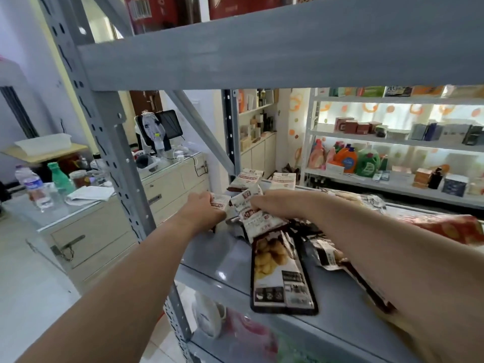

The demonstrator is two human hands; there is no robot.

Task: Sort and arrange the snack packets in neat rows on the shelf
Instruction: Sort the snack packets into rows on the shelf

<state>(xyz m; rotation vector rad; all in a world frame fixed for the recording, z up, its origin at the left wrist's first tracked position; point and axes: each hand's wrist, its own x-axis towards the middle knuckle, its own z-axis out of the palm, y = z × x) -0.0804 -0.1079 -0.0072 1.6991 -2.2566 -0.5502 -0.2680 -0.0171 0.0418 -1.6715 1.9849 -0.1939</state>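
2 hands are reached in over the grey shelf point(225, 260). 1 small white packet point(219, 201) is pinched in the curled fingers of the left hand point(201, 206), and a second white packet point(245, 197) is gripped by the right hand point(280, 203), just beside it. At least 2 far white packets point(284, 179) are left at the back edge. 1 big black packet point(281, 271) is laid flat near the front. 1 red packet point(445, 229) is half hidden by the right forearm. Beyond the frame, 1 clear bottle point(31, 183), 1 green bottle point(59, 176) and 1 jar point(78, 178) are parked on a counter point(162, 179). What's in the white tray point(43, 144) can't be told.
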